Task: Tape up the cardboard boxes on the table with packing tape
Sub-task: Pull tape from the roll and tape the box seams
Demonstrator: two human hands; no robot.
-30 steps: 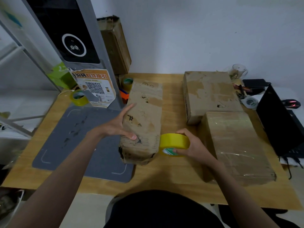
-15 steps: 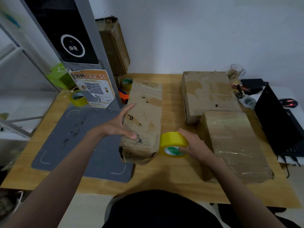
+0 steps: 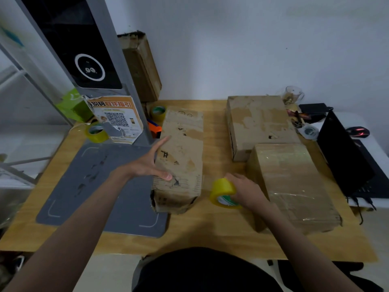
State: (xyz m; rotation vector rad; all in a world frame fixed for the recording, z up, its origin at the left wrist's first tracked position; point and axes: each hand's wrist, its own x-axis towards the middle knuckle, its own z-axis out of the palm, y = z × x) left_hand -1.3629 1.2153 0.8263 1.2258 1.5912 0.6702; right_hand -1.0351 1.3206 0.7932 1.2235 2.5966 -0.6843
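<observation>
Holding: your right hand [image 3: 245, 193] curls its fingers round a yellow roll of packing tape [image 3: 223, 192], tilted on the wooden table [image 3: 210, 234] just to the right of the long box, with a gap between the two.
Bracing: your left hand [image 3: 150, 163] is spread wide, fingers straight, against the left side of the long worn brown cardboard box [image 3: 181, 157], thumb lying on its top near the front end; it grips nothing.
Long box: lies lengthwise away from you, its near end crumpled and torn.
Other boxes: a wide flat brown cardboard box [image 3: 259, 123] sits at the back right; a cardboard box wrapped in clear shiny tape [image 3: 290, 182] lies in front of it, touching it.
Spare rolls: two more yellowish tape rolls, one [image 3: 95, 132] by the QR-code poster [image 3: 117, 119], another [image 3: 159, 112] behind the long box.
Mat: a grey rectangular mat [image 3: 94, 186] lies under your left forearm.
</observation>
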